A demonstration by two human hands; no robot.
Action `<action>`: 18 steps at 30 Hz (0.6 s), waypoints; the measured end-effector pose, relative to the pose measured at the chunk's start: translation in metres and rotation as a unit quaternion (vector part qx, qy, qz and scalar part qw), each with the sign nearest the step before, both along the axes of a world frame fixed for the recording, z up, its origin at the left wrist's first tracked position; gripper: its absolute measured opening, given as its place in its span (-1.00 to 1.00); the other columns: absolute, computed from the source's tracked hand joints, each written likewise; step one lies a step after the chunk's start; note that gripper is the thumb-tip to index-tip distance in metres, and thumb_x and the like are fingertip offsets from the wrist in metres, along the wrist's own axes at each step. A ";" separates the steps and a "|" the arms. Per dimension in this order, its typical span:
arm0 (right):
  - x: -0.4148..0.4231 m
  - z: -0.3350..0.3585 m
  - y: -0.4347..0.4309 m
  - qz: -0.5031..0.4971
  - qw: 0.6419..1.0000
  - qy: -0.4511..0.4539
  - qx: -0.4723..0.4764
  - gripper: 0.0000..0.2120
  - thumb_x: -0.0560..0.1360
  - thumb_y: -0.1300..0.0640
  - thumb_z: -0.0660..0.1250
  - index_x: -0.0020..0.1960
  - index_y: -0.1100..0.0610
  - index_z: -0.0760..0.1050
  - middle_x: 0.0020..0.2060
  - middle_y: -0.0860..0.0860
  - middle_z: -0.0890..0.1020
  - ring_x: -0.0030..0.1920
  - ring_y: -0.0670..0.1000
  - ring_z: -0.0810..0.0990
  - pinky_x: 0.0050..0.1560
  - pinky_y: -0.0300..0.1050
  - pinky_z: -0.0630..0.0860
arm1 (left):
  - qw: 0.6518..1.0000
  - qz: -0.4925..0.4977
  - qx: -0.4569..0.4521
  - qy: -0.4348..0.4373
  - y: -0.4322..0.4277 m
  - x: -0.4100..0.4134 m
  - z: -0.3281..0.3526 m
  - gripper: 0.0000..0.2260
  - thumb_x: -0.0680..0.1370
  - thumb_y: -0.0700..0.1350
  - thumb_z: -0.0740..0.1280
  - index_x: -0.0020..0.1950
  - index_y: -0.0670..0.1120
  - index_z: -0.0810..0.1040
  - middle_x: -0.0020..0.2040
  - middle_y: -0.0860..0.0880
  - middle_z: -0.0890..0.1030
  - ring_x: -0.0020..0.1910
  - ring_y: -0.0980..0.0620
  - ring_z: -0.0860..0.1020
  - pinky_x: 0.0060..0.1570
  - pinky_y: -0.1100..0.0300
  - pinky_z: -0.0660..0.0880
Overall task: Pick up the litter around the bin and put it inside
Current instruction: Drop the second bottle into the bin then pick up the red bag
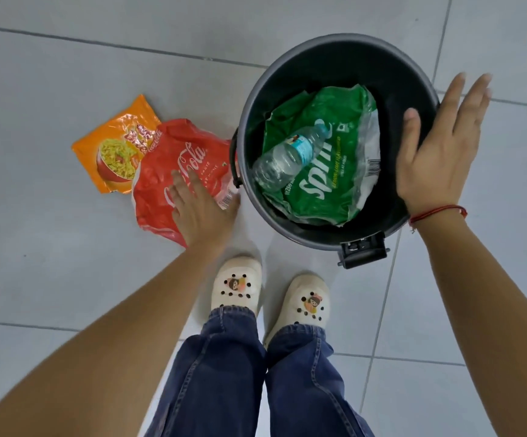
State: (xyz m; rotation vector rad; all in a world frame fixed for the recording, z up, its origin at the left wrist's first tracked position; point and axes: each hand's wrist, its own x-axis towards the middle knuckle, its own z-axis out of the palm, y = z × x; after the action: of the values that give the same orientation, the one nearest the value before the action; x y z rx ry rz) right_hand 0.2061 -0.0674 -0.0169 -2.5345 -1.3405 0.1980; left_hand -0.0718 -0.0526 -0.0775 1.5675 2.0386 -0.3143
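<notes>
A round dark grey bin [290, 67] stands open on the tiled floor. Inside it lie a green Sprite wrapper [334, 184] and a clear plastic water bottle [287, 156] on top of the wrapper. To the bin's left, on the floor, a red Coca-Cola wrapper [174, 159] partly covers an orange noodle packet [117, 146]. My left hand [200, 209] is spread flat over the red wrapper's near edge, fingers apart, not closed on it. My right hand [442, 143] hovers open over the bin's right rim, holding nothing.
The bin's black pedal [363, 250] sticks out towards me at its near side, and a black handle [234, 162] sits on its left wall. My two feet in cream clogs [237, 285] stand just in front of the bin. Grey floor tiles surround everything.
</notes>
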 end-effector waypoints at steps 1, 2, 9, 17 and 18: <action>0.000 0.000 0.000 -0.006 1.000 -0.002 0.003 -0.40 0.63 -0.09 -0.01 0.51 0.26 -0.01 0.50 0.31 0.00 0.52 0.25 -0.02 0.49 0.01 0.01 | 0.998 -0.050 -0.037 0.025 -0.002 -0.003 -0.012 -0.13 0.45 0.29 0.27 0.53 -0.13 -0.07 0.55 -0.19 -0.09 0.52 -0.23 -0.02 0.39 -0.18 0.15; 0.000 -0.002 0.000 -0.007 1.000 -0.005 0.002 -0.40 0.62 -0.10 -0.01 0.51 0.26 -0.01 0.50 0.31 0.00 0.52 0.25 -0.03 0.49 0.00 0.00 | 0.994 -0.083 -0.061 0.046 -0.004 -0.004 -0.024 -0.11 0.44 0.30 0.28 0.53 -0.13 -0.08 0.55 -0.20 -0.12 0.52 -0.23 -0.04 0.41 -0.17 0.13; 0.001 -0.002 0.002 -0.002 1.000 0.009 0.007 -0.37 0.62 -0.12 0.00 0.51 0.27 -0.03 0.51 0.30 -0.01 0.52 0.24 -0.03 0.49 -0.01 0.01 | 0.987 -0.118 -0.049 0.092 -0.001 -0.014 -0.038 -0.67 0.57 -0.09 0.19 0.25 -0.25 0.46 0.42 -0.27 0.31 0.42 -0.28 0.21 0.24 -0.20 0.33; -0.002 0.006 0.003 -0.017 0.999 0.041 -0.010 -0.37 0.62 -0.09 0.04 0.51 0.27 -0.04 0.51 0.28 0.00 0.52 0.22 -0.04 0.49 0.05 0.01 | 0.965 -0.233 -0.077 0.088 -0.005 -0.067 -0.015 -0.28 0.41 0.13 0.40 0.42 -0.18 0.20 0.45 -0.24 0.22 0.40 -0.27 0.21 0.14 -0.18 0.43; -0.001 0.005 0.003 -0.016 0.999 0.043 -0.009 -0.37 0.62 -0.09 0.05 0.51 0.27 -0.04 0.51 0.27 0.00 0.52 0.22 -0.04 0.49 0.04 0.01 | 0.957 -0.256 -0.090 0.100 -0.006 -0.068 -0.019 -0.16 0.38 0.19 0.41 0.47 -0.17 0.11 0.49 -0.24 0.13 0.45 -0.26 0.15 0.21 -0.18 0.38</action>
State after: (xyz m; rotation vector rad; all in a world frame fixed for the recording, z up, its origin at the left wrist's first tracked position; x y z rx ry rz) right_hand 0.2047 -0.0643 -0.0115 -2.5298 -1.2717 0.3096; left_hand -0.1394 -0.0588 -0.0966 1.9918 1.6499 -0.8560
